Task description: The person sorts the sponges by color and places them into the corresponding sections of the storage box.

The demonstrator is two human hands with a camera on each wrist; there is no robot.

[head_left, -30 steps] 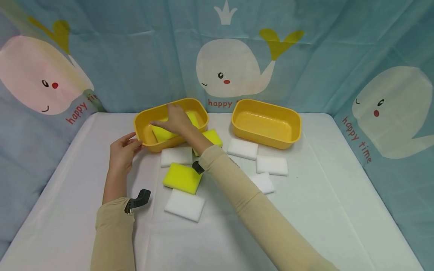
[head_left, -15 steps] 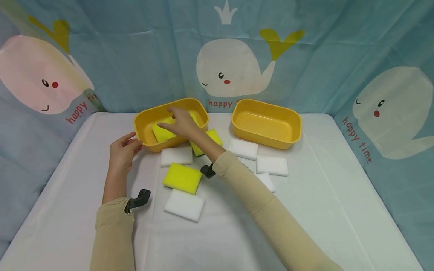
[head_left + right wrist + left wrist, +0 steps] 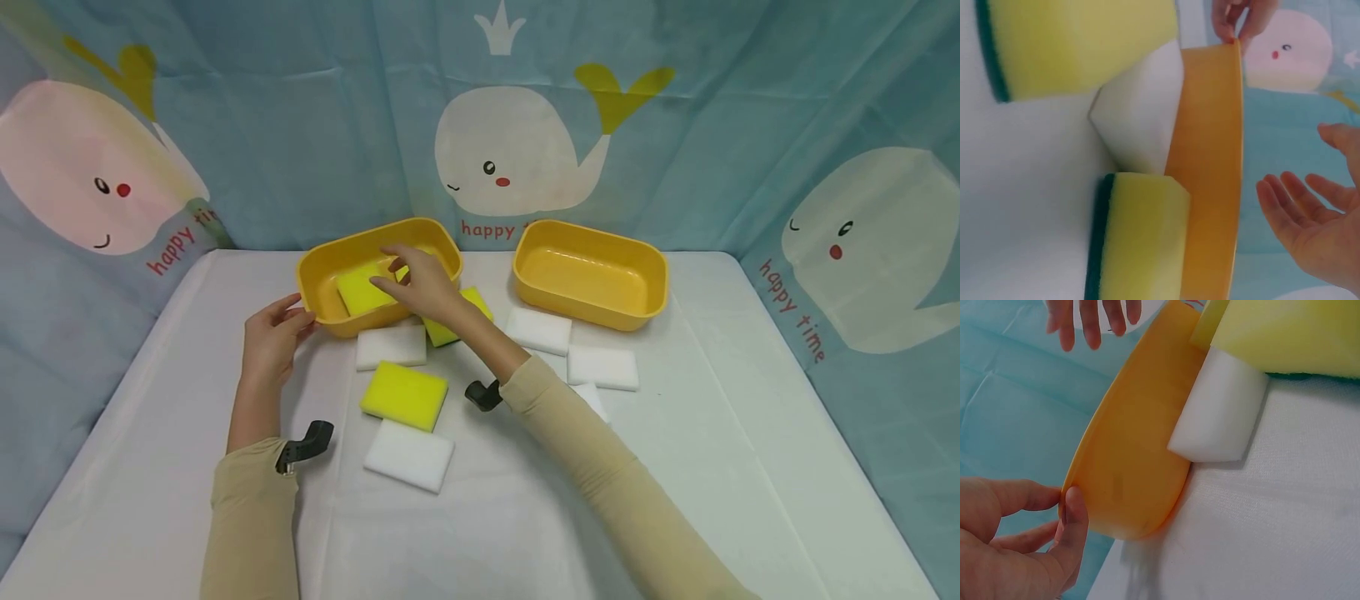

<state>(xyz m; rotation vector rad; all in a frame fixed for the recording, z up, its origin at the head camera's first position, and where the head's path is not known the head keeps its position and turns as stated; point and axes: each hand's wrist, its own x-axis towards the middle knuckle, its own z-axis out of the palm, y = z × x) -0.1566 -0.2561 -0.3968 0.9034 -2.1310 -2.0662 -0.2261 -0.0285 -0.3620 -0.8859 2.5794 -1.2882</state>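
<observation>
My left hand (image 3: 272, 337) pinches the near left rim of the left yellow tub (image 3: 322, 292), with thumb and fingertips on either side of the rim in the left wrist view. Two yellow sponges (image 3: 362, 289) lie in that tub. Over its right part hovers my right hand (image 3: 426, 287), fingers apart and holding nothing; in the right wrist view the right hand (image 3: 1322, 219) shows a bare palm beside the tub wall (image 3: 1210, 137). Against the tub's front lie a white sponge (image 3: 392, 347) and a yellow sponge with a green underside (image 3: 1141, 244), partly hidden by the right wrist.
A second yellow tub (image 3: 592, 279), with nothing in it, stands at the back right. Several white sponges (image 3: 602, 367) lie before it, some partly under the right sleeve. Nearer me are a yellow sponge (image 3: 405, 396) and a white sponge (image 3: 410, 456). A whale-print curtain (image 3: 337, 125) hangs behind.
My right hand has drawn back to the right and slightly toward me, uncovering more of the sponges in the left tub. The left hand has stayed on the rim.
</observation>
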